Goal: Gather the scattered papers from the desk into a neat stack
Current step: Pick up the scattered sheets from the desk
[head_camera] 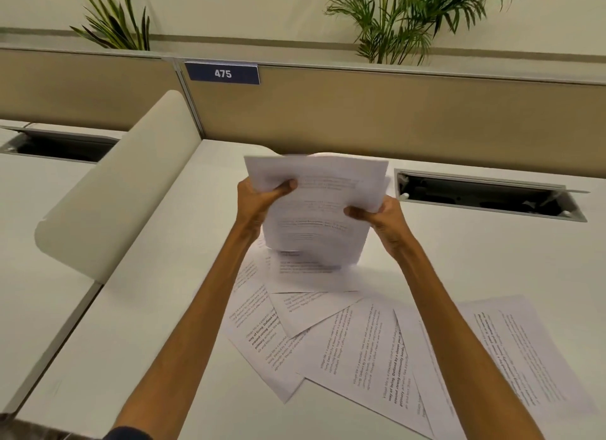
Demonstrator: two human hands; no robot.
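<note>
I hold a bundle of printed papers (316,206) upright above the white desk (170,308), its lower edge resting near the desk surface. My left hand (262,198) grips the bundle's left edge, thumb on the front. On the right edge, my right hand (382,221) grips the same bundle. Several loose printed sheets (347,341) lie fanned and overlapping on the desk below my arms. One more sheet (524,351) lies at the right, partly under my right forearm.
A cream divider panel (111,197) slants along the desk's left side. An open cable slot (485,195) sits in the desk at the back right, another (59,146) at the far left. A tan partition with a "475" sign (223,74) and plants stands behind.
</note>
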